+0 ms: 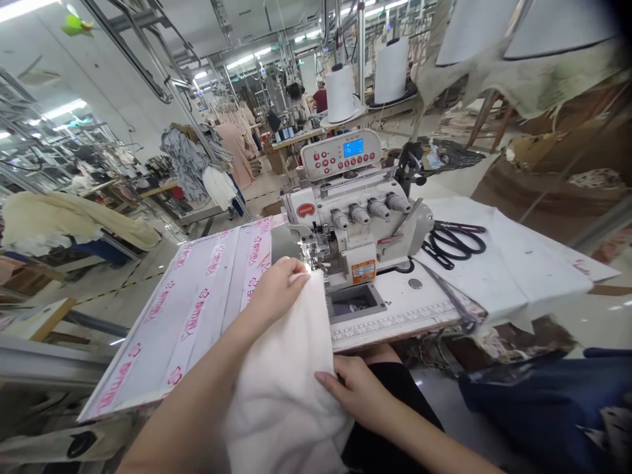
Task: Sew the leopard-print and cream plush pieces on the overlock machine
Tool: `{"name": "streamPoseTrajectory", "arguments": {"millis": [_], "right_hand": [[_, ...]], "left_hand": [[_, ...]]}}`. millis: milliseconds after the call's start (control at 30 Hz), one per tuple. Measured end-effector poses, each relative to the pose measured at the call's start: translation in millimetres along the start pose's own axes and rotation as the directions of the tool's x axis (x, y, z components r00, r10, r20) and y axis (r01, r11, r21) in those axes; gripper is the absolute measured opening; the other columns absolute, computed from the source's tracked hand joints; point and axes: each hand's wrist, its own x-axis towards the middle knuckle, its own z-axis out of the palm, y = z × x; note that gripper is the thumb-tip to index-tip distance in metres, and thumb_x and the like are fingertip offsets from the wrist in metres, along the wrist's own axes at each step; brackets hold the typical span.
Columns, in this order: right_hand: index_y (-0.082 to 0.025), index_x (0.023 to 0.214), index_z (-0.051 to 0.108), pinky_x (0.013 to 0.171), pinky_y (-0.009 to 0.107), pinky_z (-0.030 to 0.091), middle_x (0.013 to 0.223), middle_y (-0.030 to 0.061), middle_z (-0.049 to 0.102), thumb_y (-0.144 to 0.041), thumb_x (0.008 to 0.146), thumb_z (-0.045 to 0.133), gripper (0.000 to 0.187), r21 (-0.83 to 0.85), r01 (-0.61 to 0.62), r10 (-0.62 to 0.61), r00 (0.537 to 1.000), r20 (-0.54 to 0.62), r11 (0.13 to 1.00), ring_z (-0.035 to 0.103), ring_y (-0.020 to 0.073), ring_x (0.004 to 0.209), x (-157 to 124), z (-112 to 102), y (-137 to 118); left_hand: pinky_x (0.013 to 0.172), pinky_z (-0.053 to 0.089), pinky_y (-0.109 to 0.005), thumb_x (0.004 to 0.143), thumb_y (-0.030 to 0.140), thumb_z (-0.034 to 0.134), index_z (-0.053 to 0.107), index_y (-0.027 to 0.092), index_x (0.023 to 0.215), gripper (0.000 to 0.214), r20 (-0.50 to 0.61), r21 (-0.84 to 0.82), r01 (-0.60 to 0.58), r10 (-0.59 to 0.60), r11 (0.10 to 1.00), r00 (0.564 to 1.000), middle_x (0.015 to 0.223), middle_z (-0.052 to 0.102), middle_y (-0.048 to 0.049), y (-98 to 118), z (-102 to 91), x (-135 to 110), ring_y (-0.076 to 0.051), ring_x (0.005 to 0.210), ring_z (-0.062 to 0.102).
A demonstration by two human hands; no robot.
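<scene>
A white fabric piece (291,368) hangs from the machine's needle area down over the table's front edge into my lap. My left hand (279,289) pinches its top edge close to the presser foot of the overlock sewing machine (355,224). Lower down, my right hand (358,388) grips the fabric's right edge between thumb and fingers, below the table edge. The needle area is lit, and my left fingertips partly hide where the fabric meets it. On the machine's top, a control panel (340,155) shows a blue display.
Pink-printed plastic covers the left table (197,296). Black-handled scissors (454,240) lie right of the machine. A measuring tape strip (395,322) runs along the front edge. White thread cones (340,95) stand behind. Dark blue cloth (548,408) lies at lower right. A person (320,99) is far back.
</scene>
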Motion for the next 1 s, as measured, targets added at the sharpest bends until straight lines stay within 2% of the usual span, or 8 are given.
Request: {"name": "streamPoseTrajectory", "arguments": {"millis": [67, 133, 233, 300, 433, 700, 900, 1000], "right_hand": [[-0.015, 0.086, 0.06, 0.064, 0.028, 0.042, 0.077, 0.0088, 0.066, -0.027, 0.078, 0.052, 0.017, -0.171, -0.049, 0.063, 0.995, 0.074, 0.984, 0.059, 0.0229, 0.073, 3.0, -23.3, -13.6], [-0.016, 0.087, 0.059, 0.057, 0.027, 0.041, 0.066, 0.0049, 0.064, -0.029, 0.079, 0.052, 0.017, -0.249, -0.089, 0.109, 0.992, 0.069, 0.964, 0.059, 0.0204, 0.063, 13.0, -51.7, -28.1], [-0.021, 0.094, 0.056, 0.052, 0.023, 0.039, 0.065, -0.0006, 0.061, -0.034, 0.084, 0.043, 0.021, -0.15, -0.104, 0.078, 0.982, -0.172, 0.983, 0.057, 0.0137, 0.053, 42.0, -88.0, -42.5], [-0.021, 0.092, 0.055, 0.049, 0.022, 0.039, 0.065, -0.002, 0.061, -0.034, 0.084, 0.043, 0.02, -0.087, -0.098, 0.071, 0.96, -0.27, 0.991, 0.055, 0.0112, 0.048, 64.6, -100.6, -44.9], [-0.019, 0.077, 0.053, 0.043, 0.02, 0.036, 0.051, -0.0056, 0.054, -0.03, 0.077, 0.051, 0.011, -0.081, -0.084, 0.059, 0.959, -0.276, 0.993, 0.05, 0.0092, 0.039, 94.8, -101.8, -40.1], [-0.019, 0.065, 0.048, 0.032, 0.019, 0.03, 0.044, -0.0079, 0.047, -0.022, 0.07, 0.05, 0.006, 0.112, -0.128, 0.155, 0.947, -0.281, 0.985, 0.042, 0.0073, 0.028, 109.3, -95.6, -31.9], [-0.02, 0.064, 0.045, 0.038, 0.02, 0.03, 0.042, -0.0074, 0.045, -0.023, 0.072, 0.047, 0.009, 0.05, -0.126, 0.136, 0.913, -0.386, 0.991, 0.042, 0.0086, 0.032, 113.9, -89.8, -28.4], [-0.02, 0.065, 0.046, 0.043, 0.021, 0.03, 0.045, -0.0061, 0.046, -0.023, 0.072, 0.047, 0.007, -0.032, -0.106, 0.079, 0.881, -0.466, 0.994, 0.044, 0.01, 0.04, 111.9, -84.0, -27.8]], "left_hand": [[0.068, 0.036, -0.027, 0.079, 0.024, 0.045, 0.053, 0.018, 0.078, 0.01, 0.02, -0.006, 0.009, -0.009, 1.0, 1.0, 0.085, 0.056, -0.0001, 1.1, 0.3, 0.9, -0.016, 0.079, 0.051], [0.067, 0.036, -0.027, 0.079, 0.023, 0.045, 0.053, 0.018, 0.077, 0.01, 0.021, -0.014, 0.011, -0.011, 1.0, 1.0, 0.084, 0.056, 0.0002, 1.7, 0.4, 1.8, -0.016, 0.079, 0.051], [0.066, 0.036, -0.027, 0.078, 0.024, 0.046, 0.053, 0.019, 0.077, 0.009, 0.009, -0.019, 0.007, -0.007, 1.0, 1.0, 0.083, 0.056, 0.0013, 1.2, 0.9, 2.8, -0.015, 0.079, 0.051], [0.067, 0.036, -0.026, 0.078, 0.025, 0.047, 0.053, 0.02, 0.076, 0.008, 0.008, -0.022, 0.004, -0.004, 1.0, 1.0, 0.083, 0.056, 0.002, 0.0, 1.3, 3.2, -0.015, 0.079, 0.051], [0.067, 0.037, -0.026, 0.078, 0.026, 0.049, 0.054, 0.02, 0.076, 0.008, -0.007, -0.034, 0.001, -0.002, 0.999, 1.0, 0.082, 0.056, 0.002, -2.9, 2.0, 3.6, -0.014, 0.078, 0.052], [0.066, 0.036, -0.026, 0.078, 0.022, 0.047, 0.055, 0.019, 0.076, 0.009, -0.034, -0.002, -0.019, 0.019, 1.0, 0.999, 0.081, 0.056, 0.0013, -5.6, 5.1, 7.7, -0.014, 0.076, 0.052], [0.062, 0.035, -0.026, 0.077, 0.021, 0.046, 0.05, 0.018, 0.079, 0.005, -0.077, -0.009, 0.016, -0.017, 1.0, 0.997, 0.079, 0.057, 0.001, -4.4, 7.1, 10.4, -0.014, 0.073, 0.051], [0.06, 0.035, -0.026, 0.076, 0.021, 0.046, 0.048, 0.019, 0.081, 0.006, -0.088, -0.022, 0.037, -0.039, 0.999, 0.995, 0.079, 0.056, 0.0012, -4.5, 7.5, 11.2, -0.014, 0.07, 0.051]]}}
